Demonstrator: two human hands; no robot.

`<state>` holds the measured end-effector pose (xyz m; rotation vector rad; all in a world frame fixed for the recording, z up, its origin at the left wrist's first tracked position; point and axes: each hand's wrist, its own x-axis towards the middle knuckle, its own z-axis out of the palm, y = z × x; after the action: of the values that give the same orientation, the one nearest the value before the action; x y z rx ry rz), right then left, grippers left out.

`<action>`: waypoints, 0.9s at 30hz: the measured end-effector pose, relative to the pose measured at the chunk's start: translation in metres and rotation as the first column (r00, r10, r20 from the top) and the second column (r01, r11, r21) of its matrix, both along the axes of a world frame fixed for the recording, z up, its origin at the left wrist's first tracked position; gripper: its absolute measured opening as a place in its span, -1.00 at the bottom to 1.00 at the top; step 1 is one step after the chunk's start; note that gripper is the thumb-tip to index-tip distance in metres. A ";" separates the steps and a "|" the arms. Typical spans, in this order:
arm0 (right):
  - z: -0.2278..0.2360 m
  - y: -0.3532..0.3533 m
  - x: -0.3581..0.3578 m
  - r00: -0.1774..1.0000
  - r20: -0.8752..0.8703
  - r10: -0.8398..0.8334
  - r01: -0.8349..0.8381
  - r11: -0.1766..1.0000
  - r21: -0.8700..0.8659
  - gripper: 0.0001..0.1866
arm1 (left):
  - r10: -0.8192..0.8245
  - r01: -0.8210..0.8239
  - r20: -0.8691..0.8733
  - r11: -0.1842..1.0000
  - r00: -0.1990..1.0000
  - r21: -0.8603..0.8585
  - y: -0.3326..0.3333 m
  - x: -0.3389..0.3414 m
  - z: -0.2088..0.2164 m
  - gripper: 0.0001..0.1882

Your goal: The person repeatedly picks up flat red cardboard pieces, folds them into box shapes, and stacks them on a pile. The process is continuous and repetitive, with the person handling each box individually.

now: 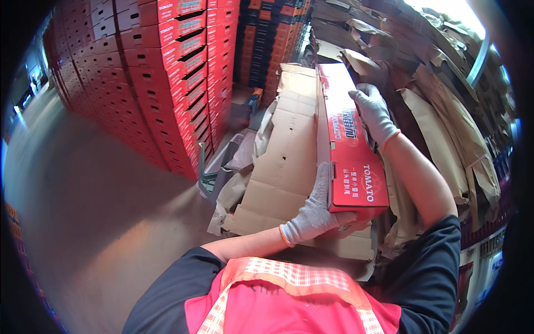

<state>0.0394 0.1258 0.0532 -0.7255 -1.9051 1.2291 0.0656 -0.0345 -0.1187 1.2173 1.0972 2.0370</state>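
A long red cardboard box [359,150] with white and blue print lies lengthwise in front of me, one printed side facing up. My left hand [317,214], in a grey-white knit glove, grips its near left corner, with the thumb along the side and the fingers under the near end. Farther along, my right hand [375,111], gloved alike, is closed on the box's far right edge; some of its fingers are hidden. To the left of the box, a flat brown cardboard sheet [278,167] with fold lines and small holes slopes toward me.
Tall stacks of red boxes [150,89] rise at the left, with dark blue and orange boxes [267,39] behind. Brown paper and cardboard [439,128] pile up along the right. A grey-green crate corner [208,181] juts out beside the concrete floor [111,222].
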 end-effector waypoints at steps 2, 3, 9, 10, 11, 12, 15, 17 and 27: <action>-0.006 0.015 -0.006 0.874 0.472 0.116 0.013 0.966 -0.260 -0.75 | 0.101 -0.107 -0.174 0.994 0.980 -0.030 -0.005 0.001 -0.003 0.41; -0.017 0.017 -0.009 0.891 0.396 0.222 -0.154 0.968 -0.197 -0.78 | 0.077 -0.088 -0.172 0.995 0.982 -0.055 -0.008 0.003 -0.004 0.41; -0.094 0.039 0.009 0.711 0.664 0.231 -0.703 0.259 0.663 -0.62 | -0.667 0.485 -0.165 0.668 0.726 -0.564 -0.061 0.005 0.003 -0.26; -0.109 0.052 0.016 0.658 0.752 0.030 -0.724 0.298 0.622 -0.63 | -0.666 0.491 -0.314 0.726 0.677 -0.481 -0.072 -0.006 0.006 -0.35; -0.125 0.069 0.029 0.634 0.755 -0.169 -0.696 0.302 0.652 -0.69 | -0.529 0.410 -0.495 0.848 0.689 -0.336 -0.083 -0.019 0.009 -0.36; -0.143 0.087 0.043 0.554 0.750 -0.361 -0.657 0.363 0.660 -0.79 | -0.398 0.284 -0.566 0.916 0.722 -0.282 -0.093 -0.038 0.012 -0.41; -0.193 0.130 0.100 0.282 0.775 -0.565 -0.630 0.501 0.594 -0.90 | 0.277 -0.450 -0.930 0.881 0.243 0.145 -0.105 -0.113 0.017 -0.45; -0.215 0.133 0.139 0.325 0.821 -0.469 -0.704 0.460 0.541 -0.73 | 0.250 -0.588 -0.934 0.727 -0.256 0.356 -0.101 -0.163 0.013 -0.42; -0.192 0.000 0.223 0.622 0.777 0.098 -0.677 0.565 0.471 -0.13 | -0.540 -0.255 -0.752 0.842 -0.378 -0.476 -0.002 -0.163 -0.049 -0.47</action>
<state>0.2629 0.1259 -0.1385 -0.2320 -3.0668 0.2368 -0.0974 -0.0360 -0.1679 2.5983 1.6658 -0.3901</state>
